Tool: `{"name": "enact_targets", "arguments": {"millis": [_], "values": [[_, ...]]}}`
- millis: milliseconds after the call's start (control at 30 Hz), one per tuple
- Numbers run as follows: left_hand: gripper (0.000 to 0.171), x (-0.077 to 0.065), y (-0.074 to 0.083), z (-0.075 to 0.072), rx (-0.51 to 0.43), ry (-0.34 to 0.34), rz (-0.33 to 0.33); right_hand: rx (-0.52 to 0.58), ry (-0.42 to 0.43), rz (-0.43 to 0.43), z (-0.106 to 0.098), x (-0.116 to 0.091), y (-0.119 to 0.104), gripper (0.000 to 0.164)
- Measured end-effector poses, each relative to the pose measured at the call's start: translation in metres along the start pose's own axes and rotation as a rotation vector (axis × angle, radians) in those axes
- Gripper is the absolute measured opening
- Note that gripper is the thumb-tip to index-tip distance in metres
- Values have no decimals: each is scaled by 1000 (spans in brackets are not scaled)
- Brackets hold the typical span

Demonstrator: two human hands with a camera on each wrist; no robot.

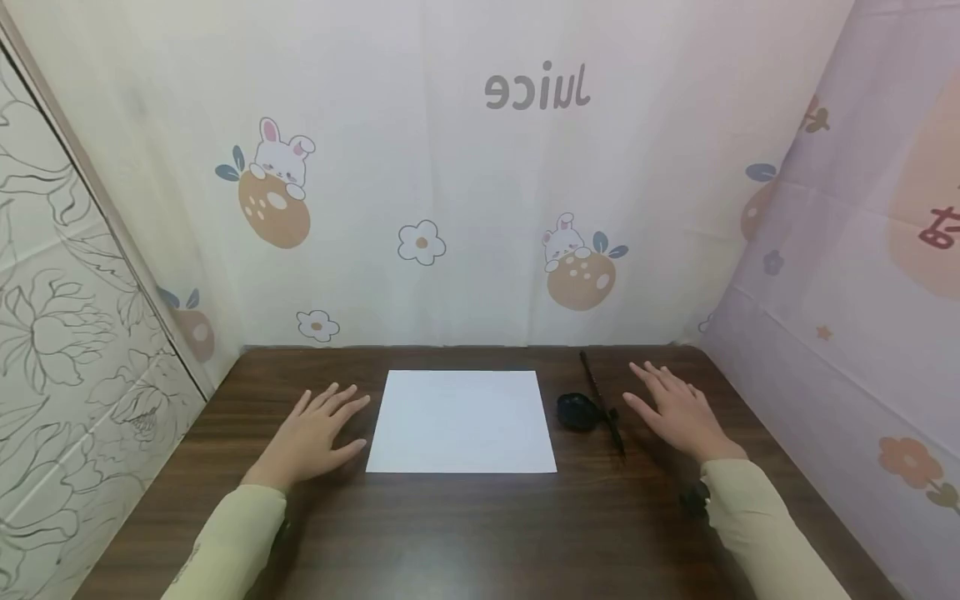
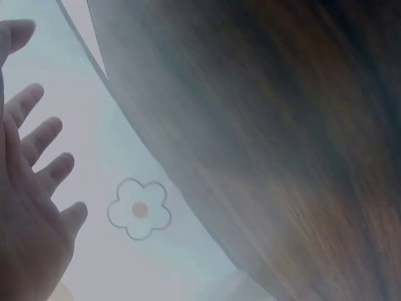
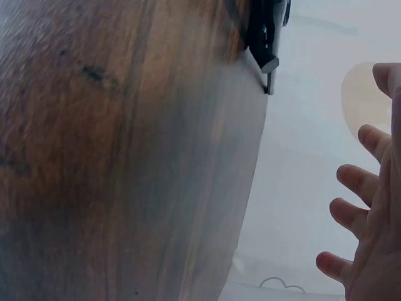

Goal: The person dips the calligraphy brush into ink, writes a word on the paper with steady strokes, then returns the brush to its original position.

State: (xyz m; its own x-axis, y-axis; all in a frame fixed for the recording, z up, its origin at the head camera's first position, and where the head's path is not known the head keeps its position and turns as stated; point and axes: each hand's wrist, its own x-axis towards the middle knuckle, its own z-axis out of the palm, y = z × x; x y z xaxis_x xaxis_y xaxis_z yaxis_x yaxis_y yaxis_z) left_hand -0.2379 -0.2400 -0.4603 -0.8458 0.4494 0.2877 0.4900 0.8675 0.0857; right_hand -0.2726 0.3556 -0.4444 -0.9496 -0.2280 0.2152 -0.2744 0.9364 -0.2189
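Observation:
A blank white sheet of paper [image 1: 462, 422] lies flat on the dark wooden table. To its left my left hand [image 1: 311, 437] is palm down with fingers spread, the fingertips beside the paper's left edge. Right of the sheet lie a small rounded black object [image 1: 577, 412] and a thin dark stick [image 1: 612, 429], slanted and overlapping it in the head view. My right hand [image 1: 678, 412], fingers extended and holding nothing, is just right of the stick. In the right wrist view, part of a black item [image 3: 262, 37] with a grey end shows near the table edge.
The brown table [image 1: 465, 533] reaches back to a pale curtain [image 1: 480, 183] printed with rabbits, fruit and flowers. A patterned panel [image 1: 67, 350] stands along the left, and a lilac printed cloth [image 1: 847, 275] hangs along the right side.

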Motion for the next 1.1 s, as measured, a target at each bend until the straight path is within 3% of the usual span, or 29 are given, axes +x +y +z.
{"name": "enact_targets", "arguments": {"millis": [100, 433, 800, 1100], "values": [[64, 1, 5, 2, -3, 8, 60, 4, -2, -3, 0, 1, -2, 68], [59, 5, 19, 2, 2, -62, 130, 6, -16, -7, 3, 6, -6, 67], [46, 5, 31, 7, 31, -87, 283, 15, -32, -37, 4, 15, -16, 64], [42, 3, 38, 11, -41, -131, 315, 12, -42, -47, 8, 27, -21, 66]]}}
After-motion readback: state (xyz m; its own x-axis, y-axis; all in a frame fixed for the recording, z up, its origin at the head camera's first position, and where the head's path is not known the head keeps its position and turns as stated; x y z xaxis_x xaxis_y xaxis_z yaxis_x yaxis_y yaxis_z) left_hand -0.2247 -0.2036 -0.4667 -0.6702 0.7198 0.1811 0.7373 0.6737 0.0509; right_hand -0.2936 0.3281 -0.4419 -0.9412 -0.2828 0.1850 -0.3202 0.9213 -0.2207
